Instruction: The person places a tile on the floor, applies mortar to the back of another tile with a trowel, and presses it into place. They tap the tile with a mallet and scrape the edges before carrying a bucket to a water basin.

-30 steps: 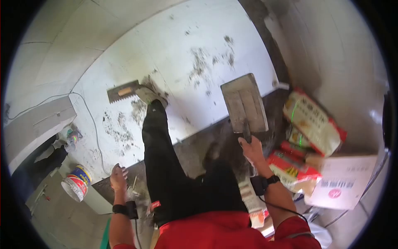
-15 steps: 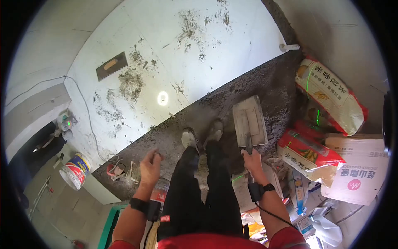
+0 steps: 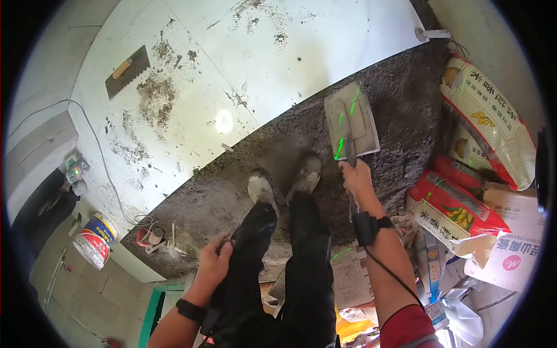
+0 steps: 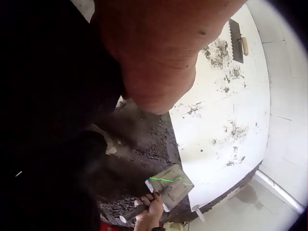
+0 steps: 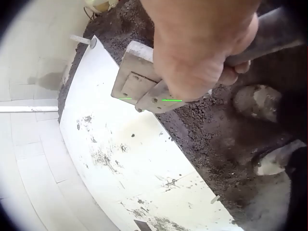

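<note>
My right hand (image 3: 358, 180) grips the handle of a large flat rectangular trowel (image 3: 351, 119), its mortar-stained plate held out over the dark mortar bed (image 3: 400, 110). Green laser lines cross the plate. In the right wrist view the fingers wrap the thick grey handle (image 5: 269, 36), and the hand covers part of the plate. My left hand (image 3: 216, 261) hangs beside the left leg with loosely curled fingers and nothing in it. A notched trowel (image 3: 127, 71) with a wooden handle lies on the smeared white tiles (image 3: 203, 58).
Both shoes (image 3: 261, 188) stand on the mortar. Printed sacks (image 3: 455, 209) and a cardboard box (image 3: 510, 249) crowd the right wall. On the left are a paint bucket (image 3: 94, 239), a lit laser level (image 3: 75, 169), a cable (image 3: 113, 168) and someone's dark-clothed legs (image 3: 43, 209).
One foot has come back off the white tiles onto the mortar, beside the other. The left hand has moved inward to the leg. The right hand still holds the flat trowel.
</note>
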